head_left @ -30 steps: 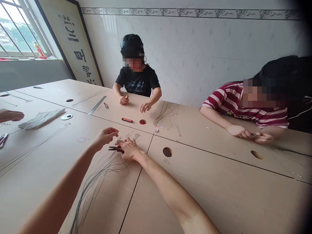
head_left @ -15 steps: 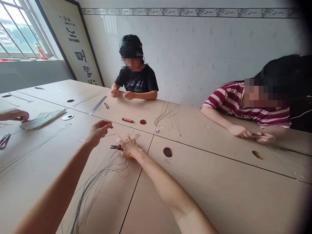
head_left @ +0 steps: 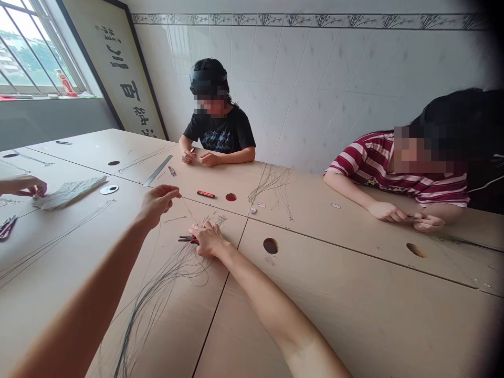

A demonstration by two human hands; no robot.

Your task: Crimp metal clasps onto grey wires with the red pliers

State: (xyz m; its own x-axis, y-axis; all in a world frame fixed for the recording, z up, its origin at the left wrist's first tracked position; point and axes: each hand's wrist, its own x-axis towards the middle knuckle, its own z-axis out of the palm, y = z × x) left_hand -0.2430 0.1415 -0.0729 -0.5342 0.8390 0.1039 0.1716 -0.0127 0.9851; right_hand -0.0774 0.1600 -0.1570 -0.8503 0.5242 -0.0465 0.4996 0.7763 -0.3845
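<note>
My left hand (head_left: 159, 205) is raised over the table, thumb and fingertips pinched on the end of a fine chain (head_left: 189, 210). The chain slants down toward my right hand (head_left: 210, 239), which rests low over the table. A pair of pliers (head_left: 188, 239) with dark jaws and red handles pokes out leftward from my right palm; the fingers curl over the handles and hide most of them. Small metallic pieces (head_left: 221, 218) lie just beyond my right fingers. A bundle of thin dark cords (head_left: 145, 291) runs from beneath that hand toward the near edge.
Two people sit across the table, hands at small work; another person's hand (head_left: 29, 186) touches a grey cloth (head_left: 73, 193) at left. A red-black stick (head_left: 206, 194), a steel ruler (head_left: 158, 170), more cords (head_left: 271, 186) and round holes (head_left: 271, 245) dot the tabletop.
My left hand has risen slightly, away from me, drawing the chain up a little longer. My right hand and the pliers have stayed nearly in place.
</note>
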